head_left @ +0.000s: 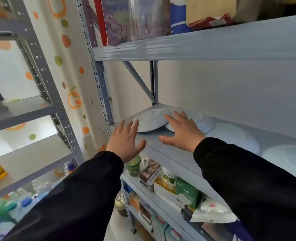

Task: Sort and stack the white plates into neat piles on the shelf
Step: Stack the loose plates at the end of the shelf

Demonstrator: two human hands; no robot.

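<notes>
- At the shelf's (154, 141) far-left corner, two overturned white plates (149, 121) overlap.
- The right hand (182, 130), fingers spread and empty, touches them.
- The left hand (124, 140), also spread and empty, hovers just left.

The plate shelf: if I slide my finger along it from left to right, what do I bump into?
Left hand → upside-down plate → right hand → big plate → plate at the edge.
</notes>
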